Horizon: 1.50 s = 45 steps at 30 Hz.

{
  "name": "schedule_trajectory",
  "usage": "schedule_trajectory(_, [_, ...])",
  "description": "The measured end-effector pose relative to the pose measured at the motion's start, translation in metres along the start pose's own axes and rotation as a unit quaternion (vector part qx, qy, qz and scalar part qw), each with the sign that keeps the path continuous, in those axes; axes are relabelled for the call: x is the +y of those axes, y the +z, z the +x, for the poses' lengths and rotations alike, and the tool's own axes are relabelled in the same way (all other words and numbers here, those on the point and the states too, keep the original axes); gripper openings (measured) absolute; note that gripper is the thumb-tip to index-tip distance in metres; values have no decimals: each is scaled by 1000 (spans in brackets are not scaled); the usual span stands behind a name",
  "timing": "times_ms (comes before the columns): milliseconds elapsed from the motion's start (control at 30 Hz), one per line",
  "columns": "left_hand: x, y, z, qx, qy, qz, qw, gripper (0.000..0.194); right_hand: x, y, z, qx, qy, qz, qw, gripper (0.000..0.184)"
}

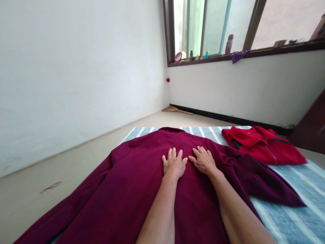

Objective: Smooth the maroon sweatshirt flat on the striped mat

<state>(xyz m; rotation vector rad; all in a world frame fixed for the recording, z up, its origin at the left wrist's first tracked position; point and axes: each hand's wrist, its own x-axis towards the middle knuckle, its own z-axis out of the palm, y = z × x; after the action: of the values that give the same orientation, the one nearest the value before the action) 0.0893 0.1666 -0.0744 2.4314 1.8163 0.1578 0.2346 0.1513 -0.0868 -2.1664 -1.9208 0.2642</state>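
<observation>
A dark magenta long-sleeved jacket (122, 189) lies spread out, its collar at the far end and its sleeves out to both sides. My left hand (174, 164) rests flat on the upper middle of the cloth with fingers spread. Just to its right, my right hand (203, 159) also lies on the jacket, fingers apart and angled to the left. The two hands are close together, and neither grips the fabric. The jacket's right sleeve (269, 183) is bent outward, with creases near the shoulder.
A folded red zip-up jacket (269, 144) lies at the right on the blue striped sheet (294, 217). A broom (177, 110) is on the floor by the corner. On the window sill stand a bottle (229, 45), a small round mirror (178, 57) and a purple cloth (238, 56).
</observation>
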Motion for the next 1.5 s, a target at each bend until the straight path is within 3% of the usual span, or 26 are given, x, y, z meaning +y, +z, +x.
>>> schedule_trajectory(300, [1,-1,0,-17,3,14,1000,59,0,2,1,-8,28,-13,1000,67])
schedule_trajectory(1233, [3,9,-4,8,-3,-49,999,60,9,14,-5,51,69,-38,996,58])
schedule_trajectory(1500, [3,5,-2,-3,-9,-67,998,61,15,-5,-4,62,28,-54,996,45])
